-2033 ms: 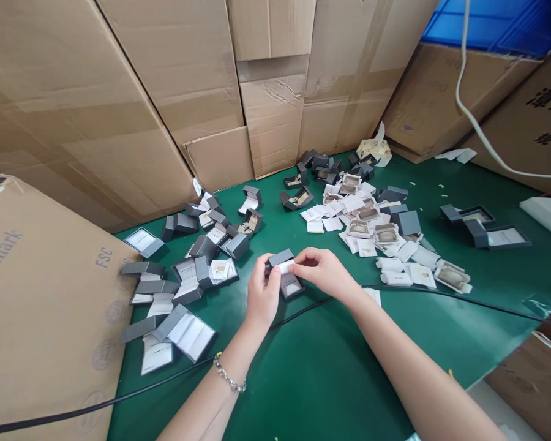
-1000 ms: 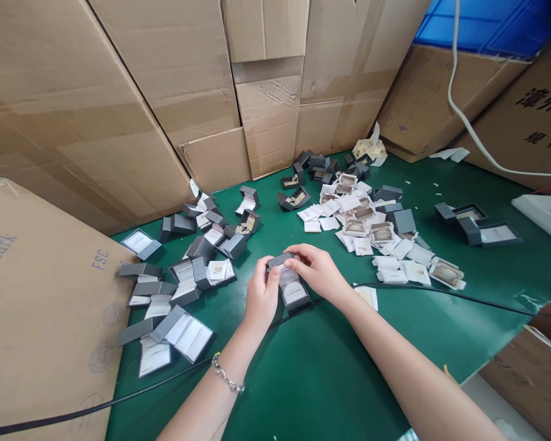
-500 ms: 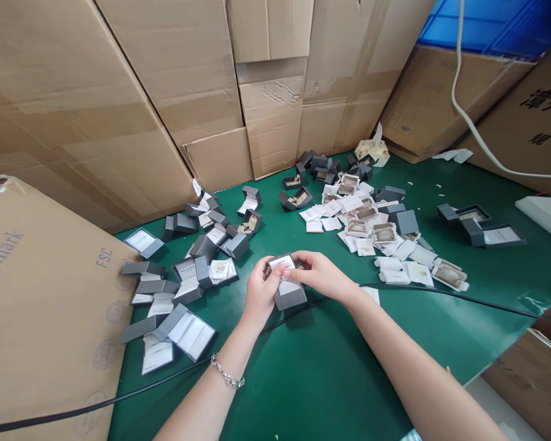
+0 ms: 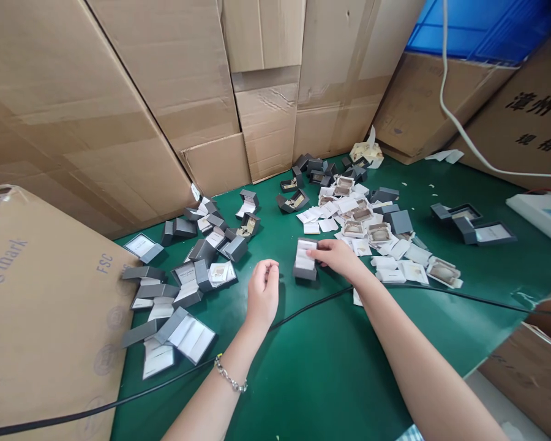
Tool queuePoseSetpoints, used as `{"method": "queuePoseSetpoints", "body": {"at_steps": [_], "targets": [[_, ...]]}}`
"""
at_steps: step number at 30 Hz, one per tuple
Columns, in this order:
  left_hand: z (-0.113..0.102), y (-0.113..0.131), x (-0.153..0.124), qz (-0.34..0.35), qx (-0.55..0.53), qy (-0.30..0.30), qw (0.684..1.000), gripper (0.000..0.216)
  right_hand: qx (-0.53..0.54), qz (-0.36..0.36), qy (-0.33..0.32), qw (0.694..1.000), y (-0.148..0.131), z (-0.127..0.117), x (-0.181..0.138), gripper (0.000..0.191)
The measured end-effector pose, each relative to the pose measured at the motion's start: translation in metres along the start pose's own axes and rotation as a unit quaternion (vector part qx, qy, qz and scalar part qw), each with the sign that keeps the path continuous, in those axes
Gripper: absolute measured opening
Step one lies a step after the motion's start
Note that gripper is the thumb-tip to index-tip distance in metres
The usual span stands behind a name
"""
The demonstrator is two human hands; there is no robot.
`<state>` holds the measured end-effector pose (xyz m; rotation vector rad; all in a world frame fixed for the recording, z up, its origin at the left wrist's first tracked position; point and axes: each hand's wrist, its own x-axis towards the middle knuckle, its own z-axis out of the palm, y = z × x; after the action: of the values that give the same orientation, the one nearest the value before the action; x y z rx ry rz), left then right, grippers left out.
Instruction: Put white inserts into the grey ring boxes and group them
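My right hand [image 4: 337, 258] grips a small grey jewellery box [image 4: 305, 260] by its right side, over the middle of the table. The box stands open, with a white lining and insert showing. To its left, my left hand [image 4: 262, 291] is apart from the box, fingers curled together with the thumb against them. Whatever those fingers hold, if anything, is hidden. Further left lies a spread of open grey boxes [image 4: 188, 278] with white linings. Beyond my right hand is a heap of white cards and paper pieces [image 4: 349, 214] with some clear-windowed inserts.
Large cardboard cartons [image 4: 160, 92] wall the back, and another carton [image 4: 55, 306] stands at the left. A black cable [image 4: 312, 304] crosses the green table [image 4: 321, 380]. Two open grey boxes [image 4: 491, 233] lie at the right, near a white device [image 4: 542, 214]. A white cord [image 4: 459, 125] hangs at the right.
My left hand has let go of the grey jewellery box and drawn away from it. My right hand has carried the box to the right and a little further off.
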<state>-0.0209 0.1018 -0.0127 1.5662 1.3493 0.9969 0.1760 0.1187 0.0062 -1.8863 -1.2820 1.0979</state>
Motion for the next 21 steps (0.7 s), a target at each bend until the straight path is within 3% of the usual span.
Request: {"method": "queuePoseSetpoints", "body": {"at_steps": [3, 5, 8, 10, 12, 14, 18, 21], "targets": [[-0.001, 0.001, -0.006, 0.058, 0.019, -0.059, 0.996, 0.033, -0.020, 0.009, 0.083, 0.996, 0.006, 0.002, 0.009, 0.040], [0.000, 0.002, -0.012, 0.146, 0.062, -0.104, 0.982, 0.034, -0.027, -0.006, 0.083, 0.996, 0.003, 0.009, 0.007, 0.037], [0.004, 0.006, -0.021, 0.277, 0.142, -0.143, 0.940, 0.034, -0.009, -0.032, 0.023, 0.999, -0.009, 0.030, -0.005, 0.030], [0.007, 0.008, -0.025, 0.310, 0.158, -0.156, 0.924, 0.033, 0.081, -0.032, -0.068, 0.994, -0.018, 0.046, -0.016, 0.043], [0.009, 0.010, -0.026, 0.284, 0.139, -0.170, 0.934, 0.031, 0.171, -0.031, -0.128, 0.976, -0.024, 0.060, -0.022, 0.065], [0.011, 0.011, -0.025, 0.227, 0.106, -0.177, 0.952, 0.028, 0.184, -0.044, -0.107, 0.976, -0.028, 0.066, -0.022, 0.072], [0.012, 0.008, -0.011, 0.122, 0.013, -0.124, 0.985, 0.021, 0.126, -0.092, 0.007, 0.988, -0.038, 0.065, 0.003, 0.052], [0.012, 0.003, 0.000, -0.023, -0.099, -0.053, 0.993, 0.031, 0.092, -0.143, -0.009, 0.985, -0.059, 0.066, 0.028, 0.034]]}}
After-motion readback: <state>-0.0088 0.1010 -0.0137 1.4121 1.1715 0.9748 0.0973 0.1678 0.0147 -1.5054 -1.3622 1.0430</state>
